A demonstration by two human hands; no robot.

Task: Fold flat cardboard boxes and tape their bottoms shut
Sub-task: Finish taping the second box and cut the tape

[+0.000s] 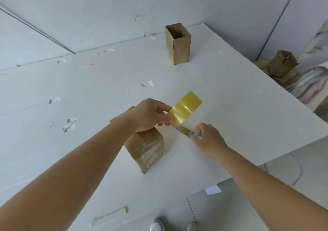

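My left hand (pixel 150 114) grips a yellow roll of packing tape (pixel 185 108) above the white table (pixel 230 110). My right hand (pixel 207 138) holds a small knife (pixel 184 130) with a light blue handle, its blade touching the tape just below the roll. A folded cardboard box (pixel 146 148) stands under my left wrist, its upturned end covered with clear tape. A second cardboard box (pixel 178 43) stands open-topped at the table's far side.
A heap of flat and folded cardboard boxes (pixel 282 67) lies on the floor off the table's right edge. A strip of masking tape (pixel 110 216) sticks to the table's near edge. My shoes (pixel 158 225) show below it.
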